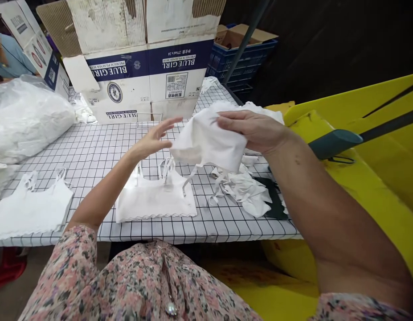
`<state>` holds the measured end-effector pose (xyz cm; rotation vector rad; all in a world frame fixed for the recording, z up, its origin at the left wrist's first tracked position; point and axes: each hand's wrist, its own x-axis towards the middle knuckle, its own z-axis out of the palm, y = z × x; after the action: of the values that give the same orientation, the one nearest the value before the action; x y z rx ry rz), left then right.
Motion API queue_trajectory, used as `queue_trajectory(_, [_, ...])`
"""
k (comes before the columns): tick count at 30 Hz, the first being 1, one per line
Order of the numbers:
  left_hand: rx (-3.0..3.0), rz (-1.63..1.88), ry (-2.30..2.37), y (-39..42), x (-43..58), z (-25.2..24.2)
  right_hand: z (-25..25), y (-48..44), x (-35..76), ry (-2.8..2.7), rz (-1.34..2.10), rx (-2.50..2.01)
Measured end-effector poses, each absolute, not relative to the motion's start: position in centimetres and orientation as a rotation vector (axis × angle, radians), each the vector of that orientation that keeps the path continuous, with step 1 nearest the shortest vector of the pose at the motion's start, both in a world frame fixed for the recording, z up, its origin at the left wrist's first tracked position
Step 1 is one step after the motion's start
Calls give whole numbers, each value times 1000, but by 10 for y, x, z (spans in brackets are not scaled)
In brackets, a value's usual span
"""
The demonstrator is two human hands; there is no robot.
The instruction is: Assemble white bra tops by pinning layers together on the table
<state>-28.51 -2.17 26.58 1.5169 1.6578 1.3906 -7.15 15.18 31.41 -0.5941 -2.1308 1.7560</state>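
Observation:
My right hand [256, 130] is closed on a white garment [209, 142], holding it up above the table with its straps dangling. Just left of the cloth, my left hand [156, 139] is open with fingers spread and holds nothing. Under both hands a white camisole top [155, 198] lies flat on the checked tablecloth [92, 151]. A second flat top [30, 207] lies at the table's left front. A loose heap of white garments [244, 189] sits under my right forearm, beside a dark flat object [275, 203].
A large "Blue Girl" cardboard box [142, 67] stands at the back of the table. A clear bag of white cloth [24, 118] fills the left side. A yellow bin [370, 178] with a teal handle [333, 142] is at the right. Another person [9, 55] sits far left.

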Motion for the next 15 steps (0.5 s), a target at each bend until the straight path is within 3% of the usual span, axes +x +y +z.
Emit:
queue_trajectory(5, [1445,1296,1226,1,-269,295,332,141,-90,-2436,1706,-355])
queue_trajectory(12, [1288,1361,1325,-30,-311,310,326,181,-73,-2551,1624,-606])
queue_trajectory(15, [1305,1162,1338,-36,-309,308,324,173,-83,-2422,1674,-575])
